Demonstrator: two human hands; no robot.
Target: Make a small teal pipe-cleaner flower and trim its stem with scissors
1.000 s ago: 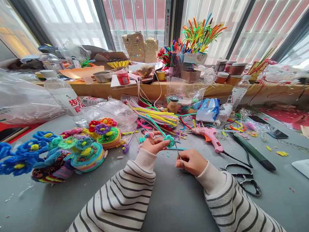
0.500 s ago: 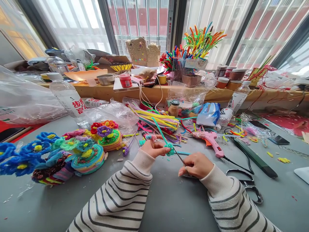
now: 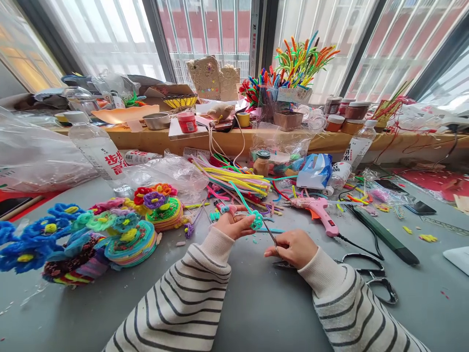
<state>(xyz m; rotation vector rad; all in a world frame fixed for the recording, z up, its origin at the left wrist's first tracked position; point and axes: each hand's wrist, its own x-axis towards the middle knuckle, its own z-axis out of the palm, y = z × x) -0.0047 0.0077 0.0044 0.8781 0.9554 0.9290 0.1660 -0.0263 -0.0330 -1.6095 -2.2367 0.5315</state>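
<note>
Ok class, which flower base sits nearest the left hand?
The round green-topped base, under the red, purple and orange flowers; the blue-topped base and the striped base both sit farther from the left hand.

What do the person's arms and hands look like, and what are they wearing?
The left sleeve and right sleeve are long and off-white, with thin dark stripes running around them. The left cuff and right cuff are plain, ribbed and stripeless. The left hand and right hand wear no gloves.

Grip of the thin metal tool [image 3: 270, 232], perhaps scissors, mostly hidden behind the right fingers [image 3: 286, 240]
</note>
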